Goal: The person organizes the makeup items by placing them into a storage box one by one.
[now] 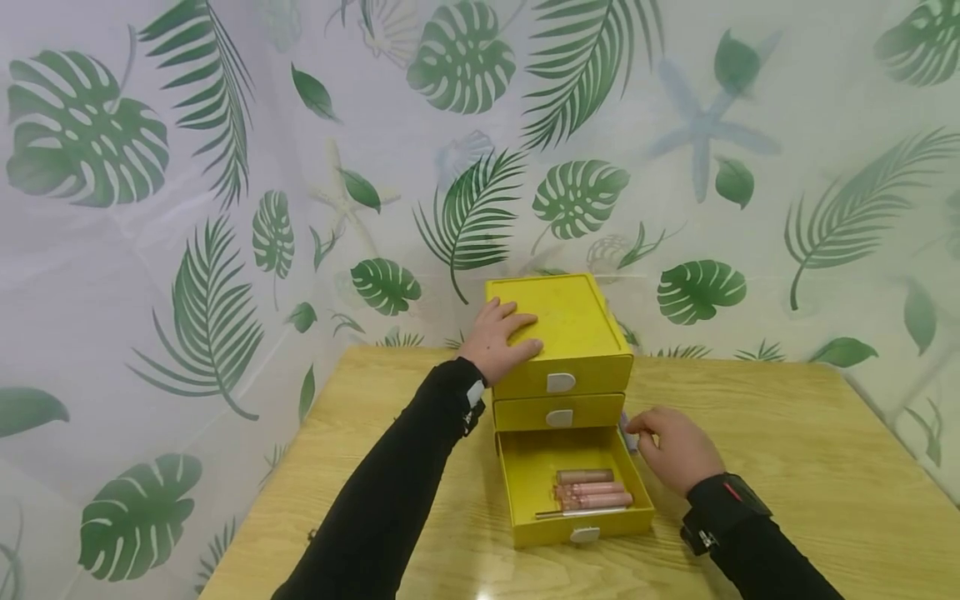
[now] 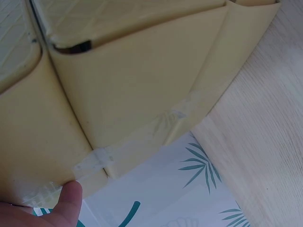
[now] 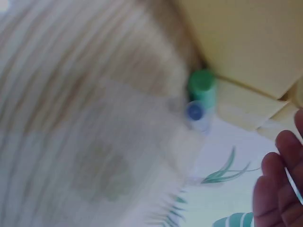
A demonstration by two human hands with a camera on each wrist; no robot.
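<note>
A small yellow drawer cabinet (image 1: pixel 577 321) stands on the table, its bottom drawer (image 1: pixel 528 475) pulled out and the upper two closed. My left hand (image 1: pixel 495 342) rests on the cabinet's top left edge with its fingers spread. In the left wrist view a fingertip (image 2: pixel 72 189) lies near clear tape (image 2: pixel 99 158) on the cabinet. Inside the drawer are a brownish tube (image 1: pixel 585 476), pink tubes (image 1: pixel 596 501) and a thin stick (image 1: pixel 581 513). To the drawer's right is my right hand (image 1: pixel 682 454), holding nothing, its fingers (image 3: pixel 267 198) loosely extended in the right wrist view.
A pale purple item (image 1: pixel 628 433) is partly hidden between the cabinet and my right hand. In the right wrist view, a green-topped item (image 3: pixel 202 85) and a blue-topped one (image 3: pixel 195 111) stand beside the cabinet. Behind the wooden table (image 1: pixel 787 442) hangs a leaf-patterned sheet (image 1: pixel 705 225).
</note>
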